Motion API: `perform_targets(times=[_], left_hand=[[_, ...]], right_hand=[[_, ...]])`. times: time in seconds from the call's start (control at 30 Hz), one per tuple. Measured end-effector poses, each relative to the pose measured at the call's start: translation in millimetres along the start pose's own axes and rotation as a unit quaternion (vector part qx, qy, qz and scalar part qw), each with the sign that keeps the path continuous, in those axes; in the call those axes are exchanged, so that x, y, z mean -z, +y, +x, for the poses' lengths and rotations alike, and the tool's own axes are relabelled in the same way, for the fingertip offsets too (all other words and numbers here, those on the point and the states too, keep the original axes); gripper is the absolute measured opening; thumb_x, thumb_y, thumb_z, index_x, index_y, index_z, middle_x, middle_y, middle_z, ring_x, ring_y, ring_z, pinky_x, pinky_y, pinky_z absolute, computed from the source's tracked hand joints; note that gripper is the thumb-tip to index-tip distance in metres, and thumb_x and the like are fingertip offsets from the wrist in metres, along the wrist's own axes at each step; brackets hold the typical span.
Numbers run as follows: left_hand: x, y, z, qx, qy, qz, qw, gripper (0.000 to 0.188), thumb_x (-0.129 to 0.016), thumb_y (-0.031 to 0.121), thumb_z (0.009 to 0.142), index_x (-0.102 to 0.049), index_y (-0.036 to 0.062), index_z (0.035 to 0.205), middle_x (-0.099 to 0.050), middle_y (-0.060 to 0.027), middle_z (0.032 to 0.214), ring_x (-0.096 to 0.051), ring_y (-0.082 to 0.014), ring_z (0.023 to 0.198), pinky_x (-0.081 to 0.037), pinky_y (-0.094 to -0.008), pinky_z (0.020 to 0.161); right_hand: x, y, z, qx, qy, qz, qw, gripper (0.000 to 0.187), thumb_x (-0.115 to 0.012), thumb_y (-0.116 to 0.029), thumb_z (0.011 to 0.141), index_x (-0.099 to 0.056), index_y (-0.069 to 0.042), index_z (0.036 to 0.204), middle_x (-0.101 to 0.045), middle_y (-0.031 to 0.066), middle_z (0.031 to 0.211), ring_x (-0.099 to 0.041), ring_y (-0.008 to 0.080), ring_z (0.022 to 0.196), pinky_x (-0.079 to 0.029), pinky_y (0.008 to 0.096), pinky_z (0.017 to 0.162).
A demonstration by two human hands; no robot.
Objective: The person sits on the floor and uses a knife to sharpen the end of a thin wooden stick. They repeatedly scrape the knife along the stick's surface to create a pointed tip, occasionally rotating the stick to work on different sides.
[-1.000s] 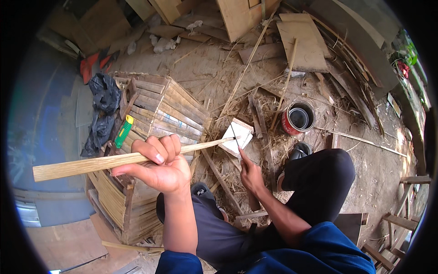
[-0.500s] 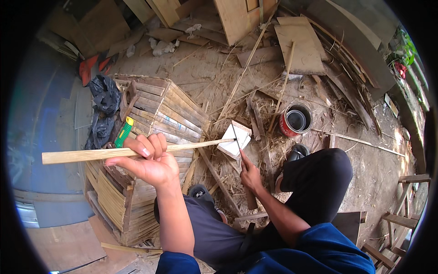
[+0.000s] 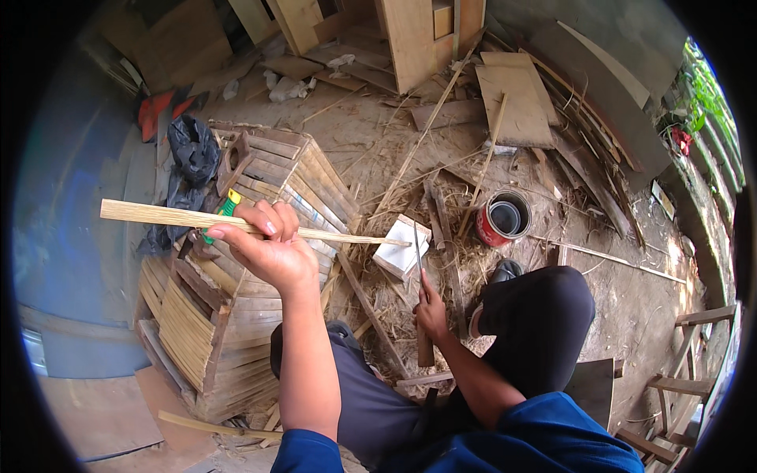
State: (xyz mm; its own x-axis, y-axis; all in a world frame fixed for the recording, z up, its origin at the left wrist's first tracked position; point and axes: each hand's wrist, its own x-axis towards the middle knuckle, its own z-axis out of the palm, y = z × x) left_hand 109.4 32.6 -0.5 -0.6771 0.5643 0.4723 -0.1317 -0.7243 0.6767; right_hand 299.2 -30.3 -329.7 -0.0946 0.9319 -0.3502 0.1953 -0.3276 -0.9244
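My left hand (image 3: 280, 256) is closed around a long pale bamboo strip (image 3: 162, 214), palm turned up. The strip slants slightly down to the right, its thin end over a small white-topped block (image 3: 392, 257) on the ground. In my closed right hand (image 3: 430, 314) is a knife (image 3: 426, 351) with a long wooden handle. Its narrow blade points away from me beside the strip's thin end; whether they touch I cannot tell. Beyond my left hand, a green-and-yellow tool handle (image 3: 229, 203) shows partly above a slatted wooden crate (image 3: 244, 303).
A red can (image 3: 494, 229) stands right of the block. Shavings and loose sticks litter the dirt floor. Black plastic bags (image 3: 194, 150) lie by the crate. Boards (image 3: 516, 102) are stacked at the back right, and a wooden frame (image 3: 686, 382) stands at the lower right.
My left hand and the strip have shifted right and the strip now slants more downward to the right. The knife blade has turned more upright, now just past the strip's thin end.
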Motion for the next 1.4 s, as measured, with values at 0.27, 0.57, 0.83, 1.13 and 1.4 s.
perform_targets(times=[0.27, 0.57, 0.83, 1.13, 1.4], left_hand=[[-4.4, 12.3, -2.5, 0.008, 0.006, 0.053, 0.999, 0.067, -0.033, 0.069, 0.103, -0.031, 0.0146, 0.064, -0.018, 0.0050, 0.053, -0.010, -0.0086, 0.048, -0.012, -0.0280, 0.047], [-28.3, 10.9, -24.7, 0.037, -0.102, 0.046, 0.993, 0.069, -0.030, 0.072, 0.101, -0.033, 0.0122, 0.067, -0.020, 0.0049, 0.054, -0.012, -0.0079, 0.049, -0.013, -0.0279, 0.049], [-21.4, 20.7, -31.0, 0.087, -0.183, 0.022, 0.979, 0.068, -0.028, 0.073, 0.101, -0.032, 0.0136, 0.067, -0.019, 0.0041, 0.057, -0.011, -0.0100, 0.053, -0.015, -0.0291, 0.054], [-12.9, 19.4, -35.9, 0.052, -0.112, 0.039, 0.992, 0.071, -0.021, 0.076, 0.100, -0.030, 0.0139, 0.065, -0.018, 0.0043, 0.052, -0.009, -0.0091, 0.049, -0.012, -0.0286, 0.049], [-10.5, 19.0, -36.8, 0.037, -0.105, 0.044, 0.993, 0.071, -0.021, 0.075, 0.100, -0.029, 0.0141, 0.065, -0.018, 0.0042, 0.051, -0.008, -0.0090, 0.048, -0.011, -0.0283, 0.049]], right_hand=[[15.0, -39.5, -50.2, -0.072, -0.030, 0.035, 0.996, 0.053, -0.042, -0.013, 0.109, -0.036, -0.029, 0.159, -0.068, 0.0140, 0.115, -0.062, 0.0160, 0.074, -0.054, 0.0331, 0.072], [29.9, -47.6, -105.4, -0.041, -0.069, -0.043, 0.996, 0.054, -0.044, -0.015, 0.108, -0.036, -0.032, 0.158, -0.071, 0.0188, 0.112, -0.068, 0.0275, 0.083, -0.055, 0.0396, 0.083], [34.6, -61.2, -91.3, -0.152, -0.106, -0.002, 0.983, 0.054, -0.044, -0.013, 0.107, -0.037, -0.028, 0.158, -0.065, 0.0193, 0.124, -0.063, 0.0285, 0.111, -0.052, 0.0389, 0.095], [18.9, -48.5, -91.1, 0.050, -0.024, -0.046, 0.997, 0.058, -0.044, -0.012, 0.107, -0.033, -0.035, 0.159, -0.070, 0.0263, 0.102, -0.073, 0.0352, 0.093, -0.054, 0.0435, 0.085], [26.7, -67.5, -89.8, -0.008, -0.080, 0.011, 0.997, 0.058, -0.044, -0.013, 0.106, -0.033, -0.033, 0.159, -0.066, 0.0330, 0.110, -0.068, 0.0455, 0.103, -0.052, 0.0460, 0.092]])
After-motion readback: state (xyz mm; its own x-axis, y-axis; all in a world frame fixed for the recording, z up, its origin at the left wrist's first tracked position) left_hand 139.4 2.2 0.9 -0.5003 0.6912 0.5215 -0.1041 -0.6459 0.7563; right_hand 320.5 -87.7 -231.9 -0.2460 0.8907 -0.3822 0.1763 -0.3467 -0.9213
